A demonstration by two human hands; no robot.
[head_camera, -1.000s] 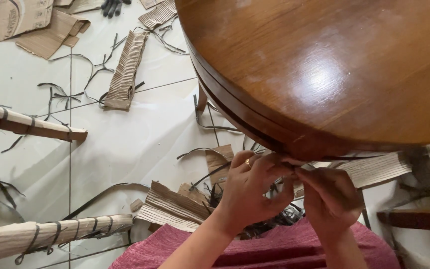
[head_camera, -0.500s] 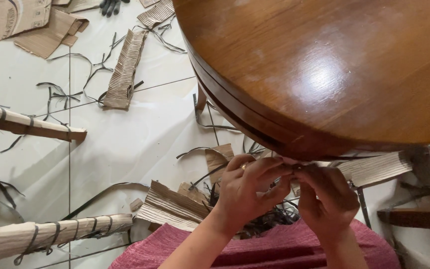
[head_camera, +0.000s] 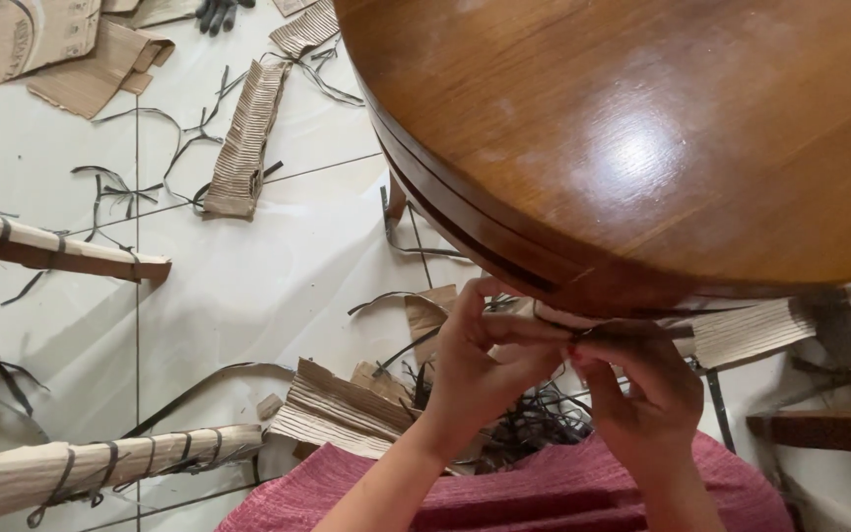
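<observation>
I take this for a furniture unpacking spot in a home or workshop: a white tiled floor littered with torn corrugated cardboard, cut black strapping and wrapped wooden legs, beside a polished round wooden table.

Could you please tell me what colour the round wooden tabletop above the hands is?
The round wooden tabletop is glossy reddish-brown, shown best in the head view.
</observation>
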